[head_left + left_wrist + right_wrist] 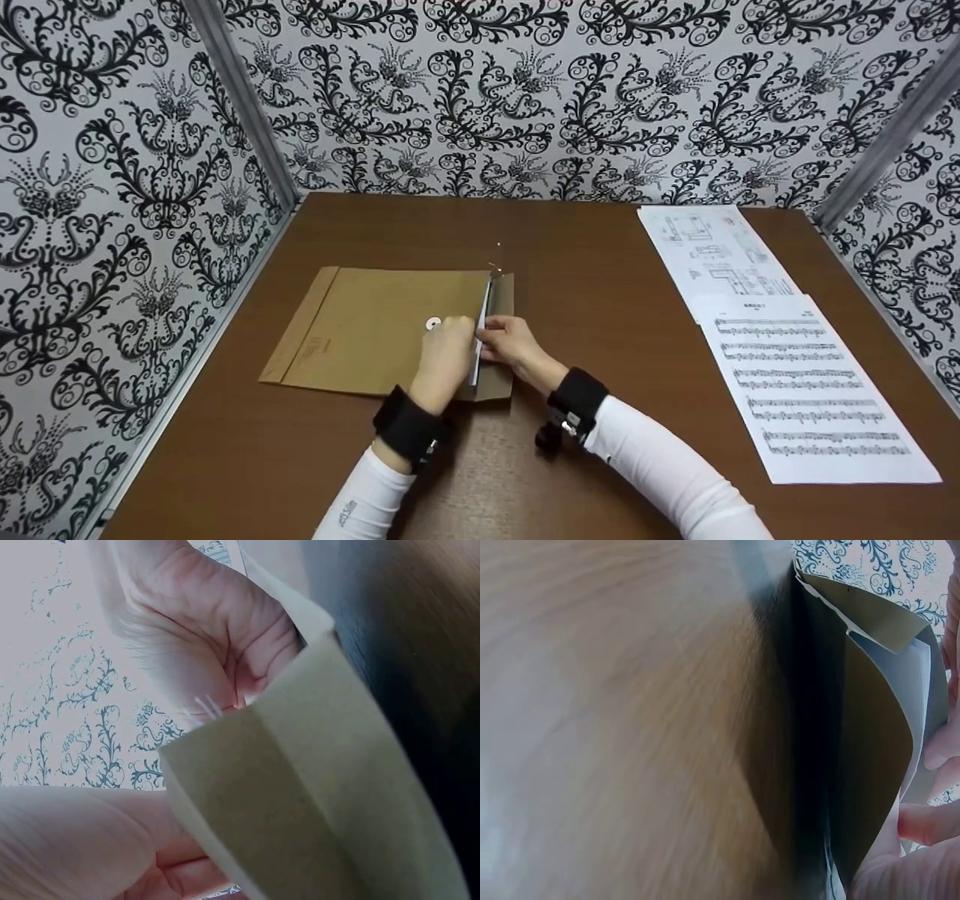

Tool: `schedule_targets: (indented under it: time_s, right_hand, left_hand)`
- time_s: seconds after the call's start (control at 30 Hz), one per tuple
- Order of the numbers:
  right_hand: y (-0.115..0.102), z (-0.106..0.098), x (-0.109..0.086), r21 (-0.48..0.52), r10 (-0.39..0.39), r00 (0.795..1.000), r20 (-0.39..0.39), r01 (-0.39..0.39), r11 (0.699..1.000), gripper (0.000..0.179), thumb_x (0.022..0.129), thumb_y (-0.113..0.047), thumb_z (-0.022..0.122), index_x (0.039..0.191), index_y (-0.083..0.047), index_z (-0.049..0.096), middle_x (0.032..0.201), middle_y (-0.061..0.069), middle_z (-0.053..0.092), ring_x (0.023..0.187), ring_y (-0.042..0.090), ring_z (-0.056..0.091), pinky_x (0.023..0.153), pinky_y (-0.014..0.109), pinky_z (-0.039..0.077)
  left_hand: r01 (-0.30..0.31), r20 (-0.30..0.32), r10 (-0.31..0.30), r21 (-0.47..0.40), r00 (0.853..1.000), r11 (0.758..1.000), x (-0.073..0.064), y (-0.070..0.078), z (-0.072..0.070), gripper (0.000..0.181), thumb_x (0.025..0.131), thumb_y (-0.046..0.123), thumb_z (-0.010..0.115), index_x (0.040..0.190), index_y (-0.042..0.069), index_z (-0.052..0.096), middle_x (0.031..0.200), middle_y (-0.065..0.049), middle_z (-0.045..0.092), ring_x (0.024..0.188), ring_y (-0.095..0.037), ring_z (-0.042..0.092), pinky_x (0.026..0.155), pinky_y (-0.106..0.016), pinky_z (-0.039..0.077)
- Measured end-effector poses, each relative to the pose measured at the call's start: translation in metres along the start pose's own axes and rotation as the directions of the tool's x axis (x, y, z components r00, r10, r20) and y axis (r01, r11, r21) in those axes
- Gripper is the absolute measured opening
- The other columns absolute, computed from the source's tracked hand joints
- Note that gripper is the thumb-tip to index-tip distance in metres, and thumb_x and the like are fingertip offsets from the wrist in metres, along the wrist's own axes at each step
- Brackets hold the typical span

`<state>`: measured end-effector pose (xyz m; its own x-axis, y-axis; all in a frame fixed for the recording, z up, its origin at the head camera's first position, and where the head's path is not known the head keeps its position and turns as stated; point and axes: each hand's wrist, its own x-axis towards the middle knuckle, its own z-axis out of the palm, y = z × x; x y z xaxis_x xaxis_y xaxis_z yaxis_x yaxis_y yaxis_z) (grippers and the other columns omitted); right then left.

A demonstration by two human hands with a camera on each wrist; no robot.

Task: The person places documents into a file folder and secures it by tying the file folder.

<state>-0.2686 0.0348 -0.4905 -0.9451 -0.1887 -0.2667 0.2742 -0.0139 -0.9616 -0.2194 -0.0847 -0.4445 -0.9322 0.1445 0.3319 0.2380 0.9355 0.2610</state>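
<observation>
A large brown paper envelope [375,300] lies on the table, its opening facing right and lifted a little. White sheets of paper [474,373] show as a thin edge in the opening; the right wrist view shows them [916,682] between the brown walls. My left hand [448,351] has its fingers curled over the envelope's upper layer at the opening, beside a white round button [433,323]. Facing it, my right hand [514,341] pinches the sheets' edge between thumb and fingers. Under that hand the envelope's flap [496,384] extends to the right.
On the right side of the brown table [600,262] lie a sheet of printed music [814,390] and, behind it, a sheet with line drawings [716,251]. Patterned walls [525,97] enclose the back and sides. Each wrist wears a black band [409,426].
</observation>
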Motion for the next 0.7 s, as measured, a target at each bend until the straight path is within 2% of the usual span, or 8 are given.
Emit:
schedule_targets:
  time_s: [0.2, 0.37, 0.53, 0.7]
  right_hand:
    - [0.003, 0.004, 0.001, 0.004, -0.002, 1.000, -0.011, 0.002, 1.000, 0.031, 0.097, 0.007, 0.052, 0.127, 0.016, 0.057, 0.088, 0.003, 0.064, 0.062, 0.003, 0.062, 0.061, 0.015, 0.056]
    - [0.005, 0.008, 0.001, 0.014, -0.003, 1.000, -0.016, 0.003, 1.000, 0.034, 0.098, 0.008, 0.049, 0.130, 0.017, 0.055, 0.090, 0.004, 0.063, 0.063, 0.002, 0.062, 0.062, 0.016, 0.056]
    - [0.006, 0.012, 0.000, -0.009, -0.013, 1.000, -0.027, 0.013, 1.000, 0.039, 0.098, 0.006, 0.050, 0.135, 0.017, 0.052, 0.106, 0.016, 0.068, 0.066, 0.004, 0.063, 0.062, 0.017, 0.056]
    - [0.007, 0.015, 0.000, -0.030, -0.022, 0.999, -0.030, 0.021, 0.999, 0.046, 0.098, 0.005, 0.049, 0.143, 0.017, 0.046, 0.126, 0.030, 0.063, 0.071, 0.005, 0.063, 0.063, 0.017, 0.054]
  left_hand:
    - [-0.009, -0.009, 0.009, -0.032, 1.000, 0.999, 0.000, -0.002, 0.000, 0.008, 0.086, -0.003, 0.068, 0.078, -0.001, 0.070, 0.081, -0.019, 0.075, 0.073, -0.035, 0.074, 0.061, -0.048, 0.059]
    - [-0.006, -0.011, 0.006, -0.052, 1.000, 0.999, 0.000, -0.003, 0.001, 0.011, 0.088, -0.001, 0.068, 0.077, -0.001, 0.069, 0.082, -0.019, 0.075, 0.075, -0.035, 0.074, 0.061, -0.048, 0.060]
    - [-0.014, -0.020, 0.013, -0.047, 1.000, 0.999, 0.000, -0.003, 0.000, 0.012, 0.089, 0.000, 0.067, 0.077, 0.000, 0.069, 0.083, -0.018, 0.076, 0.077, -0.036, 0.073, 0.063, -0.049, 0.059]
    - [-0.020, -0.020, 0.019, -0.049, 1.000, 0.999, 0.000, -0.004, -0.002, 0.012, 0.090, 0.000, 0.066, 0.078, 0.000, 0.069, 0.083, -0.018, 0.075, 0.078, -0.036, 0.073, 0.063, -0.049, 0.059]
